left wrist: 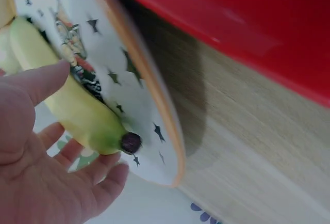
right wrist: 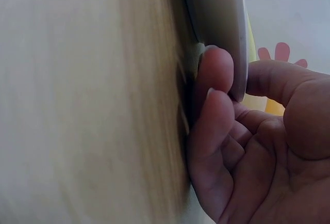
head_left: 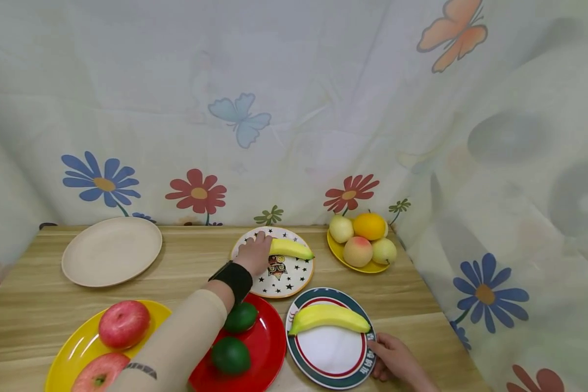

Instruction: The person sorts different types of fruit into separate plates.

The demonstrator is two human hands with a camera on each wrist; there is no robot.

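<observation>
My left hand [head_left: 254, 254] reaches to the far plate and holds a yellow banana [head_left: 290, 249] that lies across it. In the left wrist view the thumb [left wrist: 49, 79] crosses one side of the banana, and the fingers curl along the other. That plate [head_left: 294, 280] is white with black stars and an orange rim. My right hand [head_left: 397, 359] pinches the right edge of a green-rimmed white plate [head_left: 330, 354], thumb above and fingers [right wrist: 214, 115] beneath the rim. A second banana [head_left: 329, 319] rests on this plate, curved across its upper half.
A red plate [head_left: 269, 354] with green fruits [head_left: 231, 355] lies under my left forearm. Left of it, a yellow plate [head_left: 59, 362] holds red apples [head_left: 124, 324]. A beige plate [head_left: 112, 251] stands back left; a small yellow plate [head_left: 362, 268] of mixed fruit stands back right, by the curtain [head_left: 294, 163].
</observation>
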